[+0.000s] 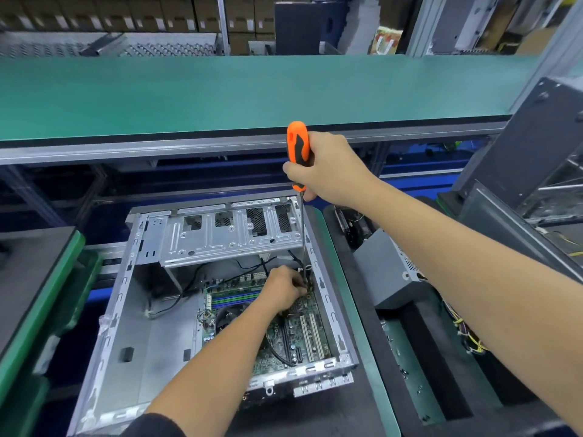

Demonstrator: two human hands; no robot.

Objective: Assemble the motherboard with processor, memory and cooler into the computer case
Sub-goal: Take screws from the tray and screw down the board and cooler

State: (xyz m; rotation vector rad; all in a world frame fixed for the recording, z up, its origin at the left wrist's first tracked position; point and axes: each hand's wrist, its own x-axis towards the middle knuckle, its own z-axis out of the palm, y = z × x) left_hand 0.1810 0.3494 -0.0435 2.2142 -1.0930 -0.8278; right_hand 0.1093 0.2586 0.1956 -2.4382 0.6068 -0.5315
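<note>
An open metal computer case [126, 298] lies on the bench below me. Inside it sits the green motherboard [303, 335] with white slots, memory slots and a dark round cooler [228, 313]. My right hand [328, 167] grips the orange and black handle of a long screwdriver [298, 146], held upright. Its shaft runs down to the board's far right corner. There my left hand [284, 290] pinches around the tip of the shaft; whatever small part sits under the fingers is hidden.
A grey power supply box [386, 272] with yellow and black wires lies right of the case on a dark mat. A green conveyor belt [252, 93] runs across behind. Green-edged trays stand at the left. A dark case panel [533, 143] leans at the right.
</note>
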